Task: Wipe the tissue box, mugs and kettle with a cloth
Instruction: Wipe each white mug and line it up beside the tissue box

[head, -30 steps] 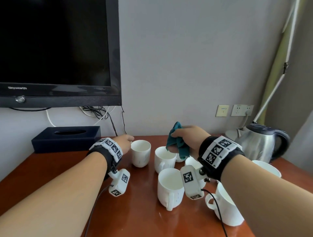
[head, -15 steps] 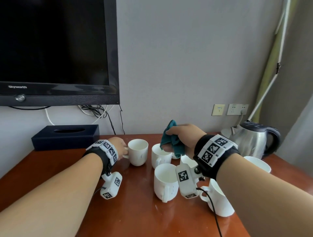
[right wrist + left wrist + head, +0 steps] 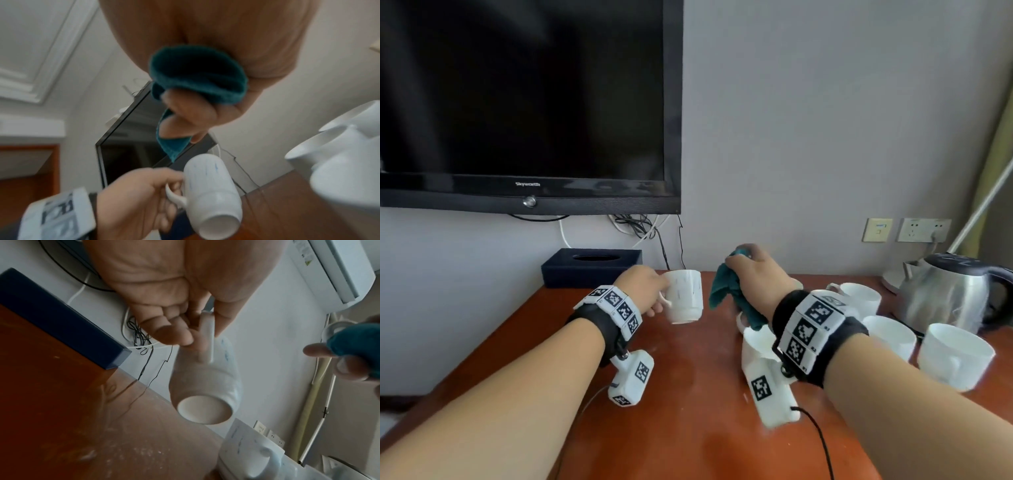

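My left hand grips the handle of a white mug and holds it lifted off the brown table. The left wrist view shows the mug from below, its handle pinched between thumb and fingers. My right hand holds a bunched teal cloth just right of the mug; the cloth is wrapped in its curled fingers. Several more white mugs stand on the table at the right. A steel kettle stands at the far right. The dark blue tissue box sits against the wall.
A black television hangs on the wall above the tissue box, with cables dangling below it. Wall sockets are above the kettle. A white pole leans at the right. The table's left edge runs diagonally under my left forearm.
My left hand has closed on the mug's handle and lifted the mug off the table toward the cloth. My right hand with the cloth stayed about where it was. The view shifted left.
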Motion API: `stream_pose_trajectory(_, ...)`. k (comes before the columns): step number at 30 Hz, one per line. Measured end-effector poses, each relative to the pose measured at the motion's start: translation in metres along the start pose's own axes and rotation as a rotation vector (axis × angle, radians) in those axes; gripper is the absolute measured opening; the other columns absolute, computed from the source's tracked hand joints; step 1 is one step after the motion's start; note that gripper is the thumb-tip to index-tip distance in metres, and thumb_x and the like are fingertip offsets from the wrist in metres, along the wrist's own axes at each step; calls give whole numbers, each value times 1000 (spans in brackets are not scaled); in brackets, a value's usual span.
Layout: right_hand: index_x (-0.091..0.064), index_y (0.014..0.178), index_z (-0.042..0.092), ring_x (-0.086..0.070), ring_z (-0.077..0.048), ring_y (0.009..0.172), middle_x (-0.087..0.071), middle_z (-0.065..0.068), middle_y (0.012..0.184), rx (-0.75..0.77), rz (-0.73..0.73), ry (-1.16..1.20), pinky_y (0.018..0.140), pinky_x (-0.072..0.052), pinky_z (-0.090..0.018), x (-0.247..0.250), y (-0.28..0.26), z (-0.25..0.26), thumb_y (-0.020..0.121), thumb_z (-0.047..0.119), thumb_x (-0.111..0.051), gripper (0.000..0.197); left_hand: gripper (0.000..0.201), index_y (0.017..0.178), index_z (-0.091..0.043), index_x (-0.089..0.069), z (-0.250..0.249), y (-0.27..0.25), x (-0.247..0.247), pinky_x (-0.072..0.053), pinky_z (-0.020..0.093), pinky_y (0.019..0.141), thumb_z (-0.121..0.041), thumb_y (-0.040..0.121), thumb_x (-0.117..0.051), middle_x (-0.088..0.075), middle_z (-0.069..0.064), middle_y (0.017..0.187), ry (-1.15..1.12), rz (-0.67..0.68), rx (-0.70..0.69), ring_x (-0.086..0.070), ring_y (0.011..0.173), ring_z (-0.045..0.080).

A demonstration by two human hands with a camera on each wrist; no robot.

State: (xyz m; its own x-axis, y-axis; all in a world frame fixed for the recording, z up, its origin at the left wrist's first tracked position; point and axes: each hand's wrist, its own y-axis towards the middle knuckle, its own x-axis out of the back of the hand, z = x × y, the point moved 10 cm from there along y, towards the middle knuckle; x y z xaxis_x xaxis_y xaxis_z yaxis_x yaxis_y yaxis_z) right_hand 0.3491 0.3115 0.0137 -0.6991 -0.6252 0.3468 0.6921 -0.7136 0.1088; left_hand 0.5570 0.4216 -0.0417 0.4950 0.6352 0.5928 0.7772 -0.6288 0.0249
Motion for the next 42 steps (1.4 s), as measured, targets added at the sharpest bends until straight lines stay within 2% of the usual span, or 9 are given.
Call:
stream_pose_trajectory(3, -48, 120, 29, -61, -27, 47, -71, -14, 84, 111, -22, -134, 45, -45, -29, -34, -7, 7, 100, 34, -49, 21, 21, 88, -8, -67, 12, -21, 21, -48, 27, 52, -22, 96, -55, -69, 10, 57, -25, -68, -1, -60, 45, 19)
stream_pose_trajectory(6, -59, 108, 29, -58, -27, 42, -68, -10, 79, 170, 3, -5, 36, -40, -25, -62, -12, 6, 100, 20, -50, 15, 27, 85, -11, -67, 27, -37, 37, -47, 27, 53, -27, 100, -52, -69, 5, 56, -10, -111, -31, -58, 42, 14)
stream_pose_trajectory(9, -65, 101, 26, -61, -27, 46, -71, -12, 77, 171, -27, 130, 43, -45, -29, -76, -6, -7, 101, 13, -52, 19, 32, 85, -10, -67, 49, -42, 49, -49, 30, 56, -31, 101, -50, -70, 6, 59, -8, -133, -35, -60, 49, 17)
stream_pose_trajectory(15, -57, 87, 8, -49, -26, 47, -62, -17, 68, 95, 4, 290, 42, -39, -27, -108, 4, -36, 104, 35, -41, 36, 30, 86, -12, -68, 83, -28, 60, -53, 33, 61, -31, 101, -50, -69, 4, 59, -105, -139, -5, -60, 50, 18)
stream_pose_trajectory(24, -71, 91, 32, -67, -40, 68, -60, -8, 70, 121, -45, 347, 70, -58, -59, -130, 35, -53, 98, 21, -49, 26, 31, 78, -10, -67, 103, 11, 48, -50, 32, 59, -29, 97, -51, -64, 7, 56, -178, -94, 55, -56, 49, 19)
stream_pose_trajectory(28, -70, 112, 31, -64, -24, 57, -63, -9, 93, 65, -43, 408, 64, -62, -49, -126, 46, -67, 103, 13, -52, 27, 25, 74, -7, -62, 117, 18, 39, -42, 29, 50, -22, 93, -57, -57, 11, 59, -365, -35, 115, -50, 46, 17)
stream_pose_trajectory(30, -65, 116, 29, -60, -25, 51, -65, -7, 87, 42, -38, 448, 55, -56, -41, -125, 49, -76, 103, 12, -54, 24, 24, 71, -8, -59, 121, 16, 35, -38, 29, 48, -19, 93, -57, -53, 10, 60, -446, -16, 114, -47, 46, 16)
stream_pose_trajectory(37, -51, 100, 19, -48, -24, 46, -61, -12, 73, -94, -26, 625, 45, -38, -30, -137, 58, -120, 102, 19, -60, 9, 32, 63, -13, -55, 120, 10, 25, -35, 33, 50, -22, 93, -58, -49, 11, 58, -385, 22, 46, -40, 50, 22)
stream_pose_trajectory(42, -59, 97, 21, -58, -28, 59, -66, -13, 80, 36, -40, 470, 50, -47, -35, -131, 63, -113, 96, 18, -69, 10, 34, 65, -11, -56, 112, 7, 23, -38, 33, 51, -26, 96, -60, -51, 12, 58, -301, 8, -11, -42, 51, 24)
